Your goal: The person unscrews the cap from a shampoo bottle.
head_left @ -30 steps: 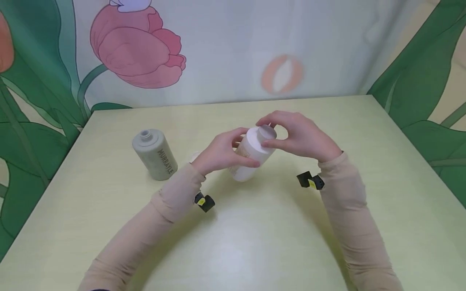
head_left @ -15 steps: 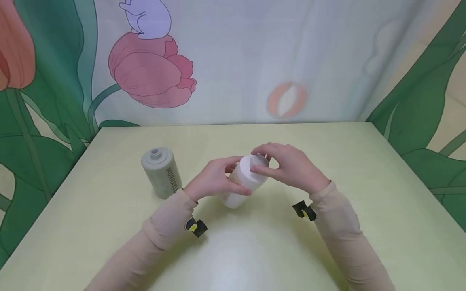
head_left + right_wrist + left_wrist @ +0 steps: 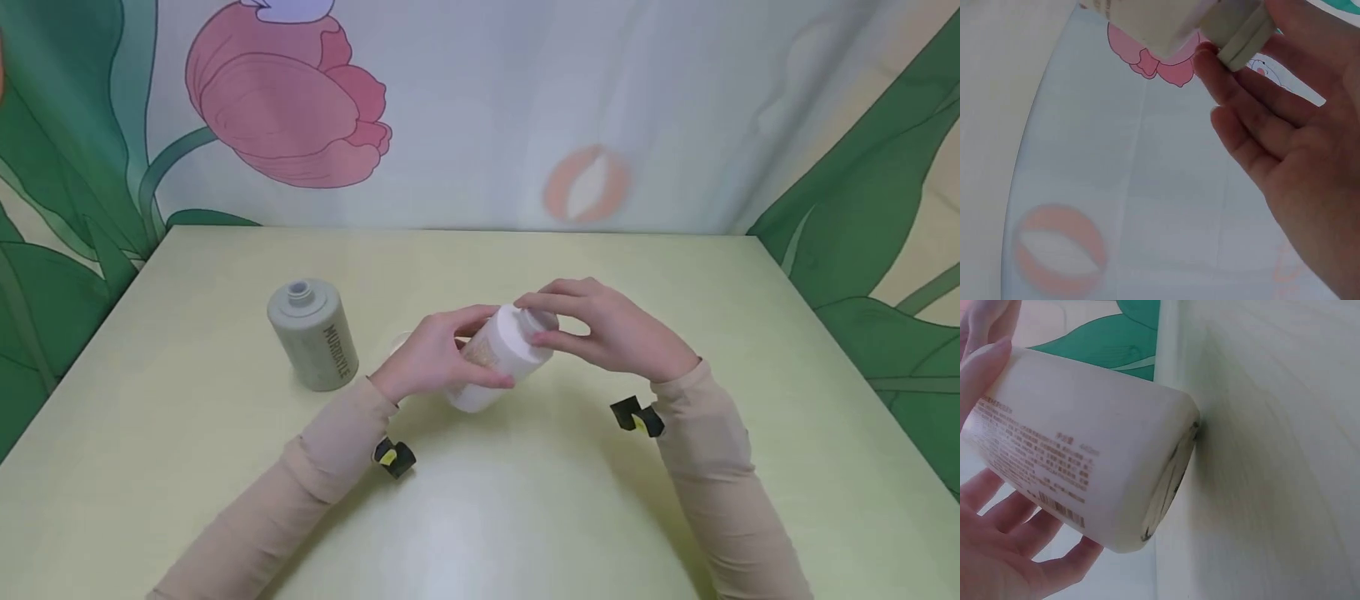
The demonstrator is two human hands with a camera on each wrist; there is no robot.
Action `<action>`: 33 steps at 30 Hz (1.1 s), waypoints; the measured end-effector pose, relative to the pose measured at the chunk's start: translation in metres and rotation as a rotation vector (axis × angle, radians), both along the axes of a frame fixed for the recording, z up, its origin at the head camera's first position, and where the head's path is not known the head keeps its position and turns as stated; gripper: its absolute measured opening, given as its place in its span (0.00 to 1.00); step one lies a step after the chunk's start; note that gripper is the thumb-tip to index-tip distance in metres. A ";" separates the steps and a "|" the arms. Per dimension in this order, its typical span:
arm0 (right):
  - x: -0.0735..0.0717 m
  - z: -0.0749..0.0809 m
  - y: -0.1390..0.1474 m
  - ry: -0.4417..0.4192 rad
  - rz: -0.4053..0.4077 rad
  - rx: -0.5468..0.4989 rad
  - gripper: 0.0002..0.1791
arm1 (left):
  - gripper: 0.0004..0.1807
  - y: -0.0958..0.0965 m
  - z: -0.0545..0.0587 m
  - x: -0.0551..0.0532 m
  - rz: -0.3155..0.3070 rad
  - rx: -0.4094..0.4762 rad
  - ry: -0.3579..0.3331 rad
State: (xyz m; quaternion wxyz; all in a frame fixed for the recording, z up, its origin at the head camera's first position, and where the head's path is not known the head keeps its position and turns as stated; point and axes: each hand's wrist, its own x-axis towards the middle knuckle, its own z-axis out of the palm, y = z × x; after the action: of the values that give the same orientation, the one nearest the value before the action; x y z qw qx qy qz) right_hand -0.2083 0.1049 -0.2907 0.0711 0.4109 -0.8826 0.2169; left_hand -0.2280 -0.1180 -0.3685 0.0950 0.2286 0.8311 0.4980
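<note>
A white bottle (image 3: pixel 497 360) with small brown print leans to the right, its top toward my right hand. My left hand (image 3: pixel 429 357) grips it around the body, thumb on the near side. In the left wrist view the bottle (image 3: pixel 1097 431) has its base edge close to the table; whether they touch I cannot tell. The fingers and thumb of my right hand (image 3: pixel 611 329) pinch the cap at the bottle's top. This short, pale cap (image 3: pixel 1246 39) shows between the fingers in the right wrist view, on the bottle's neck.
On the left stands a grey-green bottle (image 3: pixel 313 337) marked MURRAYLE, upright, its neck uncapped. A pale round thing (image 3: pixel 400 340) is mostly hidden behind my left hand. The pale table (image 3: pixel 480 517) ends at a curtain (image 3: pixel 465 117) printed with flowers and leaves.
The head view has tipped down and back up. The white bottle leans further right than half a second ago, and my right fingers have shifted around its cap. The grey-green bottle stays put.
</note>
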 end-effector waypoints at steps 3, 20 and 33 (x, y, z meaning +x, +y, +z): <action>-0.002 -0.001 -0.001 -0.008 -0.030 0.005 0.22 | 0.39 -0.002 0.000 -0.001 0.001 0.015 -0.002; -0.002 0.006 0.001 0.168 0.002 0.073 0.18 | 0.41 -0.001 0.005 0.004 -0.011 -0.036 0.057; -0.005 0.000 -0.004 0.132 -0.152 0.055 0.15 | 0.40 -0.004 0.003 0.001 0.005 -0.034 0.022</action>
State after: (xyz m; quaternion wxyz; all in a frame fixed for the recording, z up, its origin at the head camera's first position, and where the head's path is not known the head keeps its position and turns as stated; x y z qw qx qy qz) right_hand -0.2138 0.1011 -0.2906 0.1340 0.3579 -0.9103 0.1590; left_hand -0.2274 -0.1221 -0.3654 0.0885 0.2306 0.8410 0.4814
